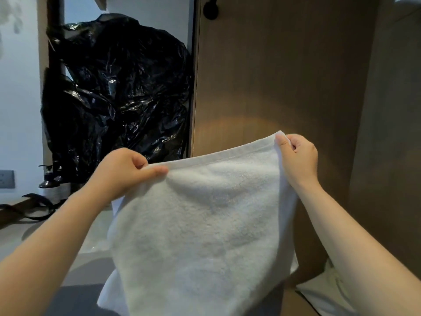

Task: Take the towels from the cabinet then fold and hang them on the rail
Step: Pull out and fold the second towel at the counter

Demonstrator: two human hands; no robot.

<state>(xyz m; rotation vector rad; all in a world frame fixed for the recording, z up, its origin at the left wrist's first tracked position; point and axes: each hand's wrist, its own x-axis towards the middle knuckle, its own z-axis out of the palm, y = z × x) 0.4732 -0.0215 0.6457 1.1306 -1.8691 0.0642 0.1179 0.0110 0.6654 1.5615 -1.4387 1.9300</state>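
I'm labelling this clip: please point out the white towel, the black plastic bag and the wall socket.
white towel [200,224], head view, middle of the hanging cloth.
black plastic bag [118,87], head view, its crinkled front.
wall socket [6,179], head view, its grey faceplate.

A single wide-angle view, worn on the person's head, faces forward and slightly down along both forearms; it sits close, the left hand [123,172] and right hand [296,158] at mid-frame, the towel [200,224] filling the lower centre; a wooden panel [273,76] stands near ahead at right; a black plastic bag [118,87] at left.
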